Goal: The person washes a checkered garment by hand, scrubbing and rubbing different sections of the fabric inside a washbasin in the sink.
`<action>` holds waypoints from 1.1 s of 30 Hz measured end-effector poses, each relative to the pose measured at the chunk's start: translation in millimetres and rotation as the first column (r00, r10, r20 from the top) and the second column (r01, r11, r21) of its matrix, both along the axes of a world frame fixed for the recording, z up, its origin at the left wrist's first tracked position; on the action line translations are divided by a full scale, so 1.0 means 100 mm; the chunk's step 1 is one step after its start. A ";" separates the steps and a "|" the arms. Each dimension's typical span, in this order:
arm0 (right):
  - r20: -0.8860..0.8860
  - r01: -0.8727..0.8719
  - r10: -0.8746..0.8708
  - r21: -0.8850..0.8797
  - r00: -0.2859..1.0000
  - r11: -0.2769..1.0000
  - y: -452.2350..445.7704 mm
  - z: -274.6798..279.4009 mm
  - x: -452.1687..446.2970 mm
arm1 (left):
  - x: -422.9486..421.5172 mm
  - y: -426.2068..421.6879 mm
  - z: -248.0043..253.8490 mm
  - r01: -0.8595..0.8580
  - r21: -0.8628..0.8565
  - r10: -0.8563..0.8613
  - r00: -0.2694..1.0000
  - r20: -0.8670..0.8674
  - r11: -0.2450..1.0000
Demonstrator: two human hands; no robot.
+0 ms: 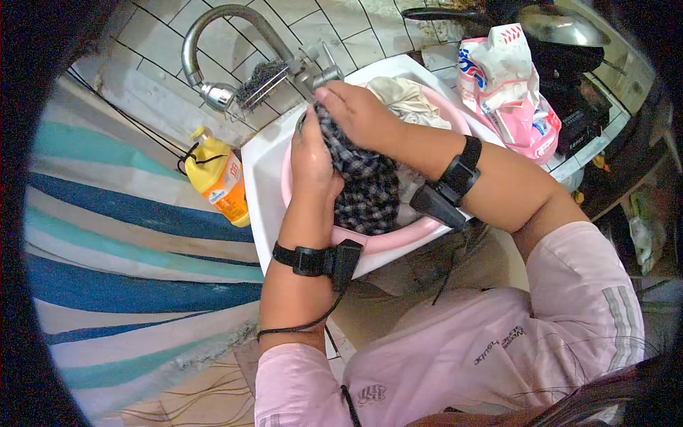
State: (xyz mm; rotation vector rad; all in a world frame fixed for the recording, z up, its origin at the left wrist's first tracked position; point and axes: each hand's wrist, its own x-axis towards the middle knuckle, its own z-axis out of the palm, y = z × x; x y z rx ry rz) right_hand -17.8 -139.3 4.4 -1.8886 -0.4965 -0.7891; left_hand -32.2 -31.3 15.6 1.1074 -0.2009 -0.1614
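A black-and-white checked garment [366, 192] hangs bunched between my hands, its lower part lying in a pink basin [377, 243]. My left hand [313, 153] grips the cloth from the left side, thumb up, with its other fingers mostly hidden. From the upper right, my right hand [364, 119] is closed over the top of the same cloth, close to the tap's base. The basin sits in a white sink [267, 153]. Pale cloth [402, 98] lies in the basin beyond my right hand.
A curved metal tap [235, 13] rises behind the sink, beside a wire rack with a dark scouring pad [260, 80]. A yellow bottle [219, 174] stands left. On the right are a pink-and-white detergent bag [509, 99] and a lidded pan [562, 28].
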 end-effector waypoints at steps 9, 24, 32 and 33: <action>0.243 0.045 0.007 -0.210 0.970 0.977 -0.05 -0.25 0.20 | 0.16 0.12 -0.08 -0.115 -0.064 0.125 0.976 0.178 0.991; -0.100 0.062 -0.054 0.082 0.994 0.995 -0.10 -0.15 0.25 | 0.02 0.02 -0.08 -0.177 0.251 0.094 0.946 0.311 0.952; 0.064 -0.009 0.022 -0.187 0.998 0.982 0.14 0.13 -0.42 | 0.15 0.23 -0.15 0.013 -0.143 -0.019 0.999 -0.040 0.990; 0.152 -0.053 0.103 -0.304 0.983 0.951 0.16 0.13 -0.45 | 0.15 0.27 -0.17 0.174 -0.295 -0.201 0.978 -0.063 0.940</action>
